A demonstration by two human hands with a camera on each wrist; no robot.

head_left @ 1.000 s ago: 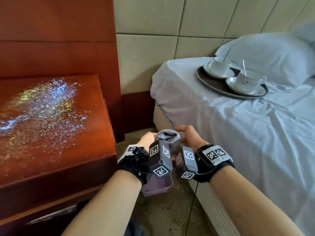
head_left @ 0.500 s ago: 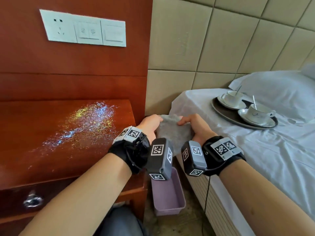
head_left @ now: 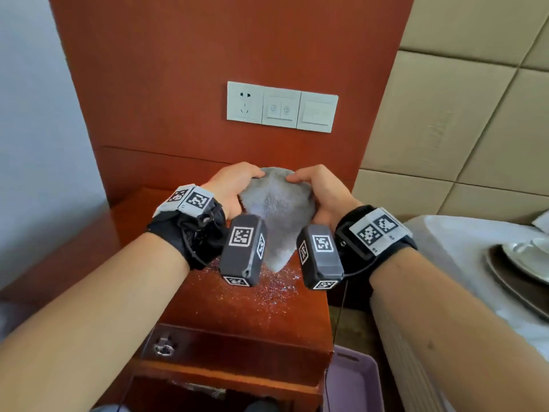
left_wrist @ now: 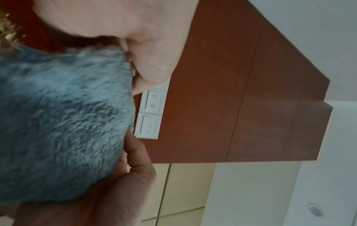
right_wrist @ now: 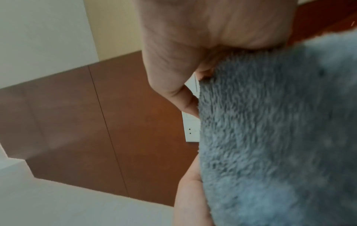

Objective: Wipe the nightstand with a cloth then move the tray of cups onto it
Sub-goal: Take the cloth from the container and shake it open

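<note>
We hold the grey cloth (head_left: 277,214) with both hands above the nightstand (head_left: 246,310). Left hand (head_left: 234,187): fingers curled over the cloth's upper left edge, thumb underneath, grasping it. Right hand (head_left: 319,191): fingers curled over the upper right edge, likewise grasping it. The cloth hangs between the two hands and tapers to a point at its lower end, just over the wood. We cannot tell from the head view whether that point touches the surface.

Left wrist view: fluffy cloth (left_wrist: 61,122) fills the left half, with the left hand (left_wrist: 135,38) pinching its edge. Right wrist view: cloth (right_wrist: 280,130) on the right, with the right hand (right_wrist: 193,45) gripping its edge. Both views are blurred.

The nightstand top carries a patch of glittering speckles (head_left: 267,288) below the cloth, near the front right part of the surface. A drawer with a metal pull (head_left: 164,346) sits under the top.

The tray (head_left: 517,288) lies on the bed (head_left: 463,242) at the right edge of the head view, well apart from the nightstand; it is cut off by the frame, with a saucer (head_left: 527,258) on it.

A white socket and switch panel (head_left: 282,107) is on the wood wall panel behind. A lilac bin (head_left: 353,382) stands on the floor between nightstand and bed.
</note>
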